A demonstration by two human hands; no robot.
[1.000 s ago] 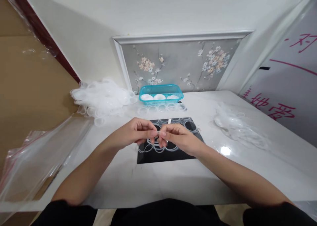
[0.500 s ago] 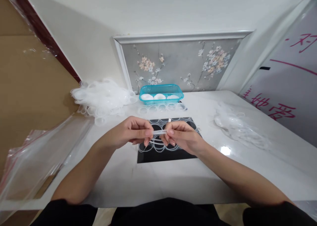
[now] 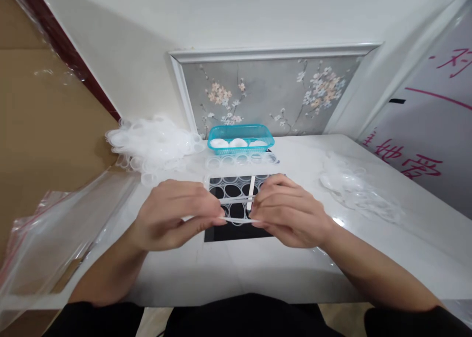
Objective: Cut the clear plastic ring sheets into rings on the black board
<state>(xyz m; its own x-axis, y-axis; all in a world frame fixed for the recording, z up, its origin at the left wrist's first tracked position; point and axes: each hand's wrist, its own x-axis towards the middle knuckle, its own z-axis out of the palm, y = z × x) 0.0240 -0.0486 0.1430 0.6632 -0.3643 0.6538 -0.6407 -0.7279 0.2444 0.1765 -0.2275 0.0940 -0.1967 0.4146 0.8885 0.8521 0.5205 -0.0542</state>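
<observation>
My left hand (image 3: 180, 213) and my right hand (image 3: 289, 213) face each other in front of me, fingers closed in a pinch. Between them stretches a thin clear plastic strip (image 3: 239, 221), seen nearly edge-on; its full shape is hidden by my fingers. Below lies a black rectangular panel (image 3: 217, 234) with clear plastic rings (image 3: 233, 191) in rows over it. I cannot tell how much of that ring pattern belongs to the piece I hold. A narrow white stick (image 3: 251, 187) shows beside my right fingers, apparently lying on the panel.
Behind the panel stands a teal plastic basket (image 3: 241, 130) holding white round pieces (image 3: 238, 143). A row of clear rings (image 3: 227, 161) lies before it. Heaped clear ring pieces (image 3: 155, 142) sit left; a flatter pile (image 3: 354, 187) lies right. Clear plastic bags (image 3: 47, 248) and cardboard (image 3: 33, 130) flank the left edge.
Both hands have turned over, backs now upward, and moved slightly lower and apart. The plastic strip between them spans nearer to me, and more of the white stick shows.
</observation>
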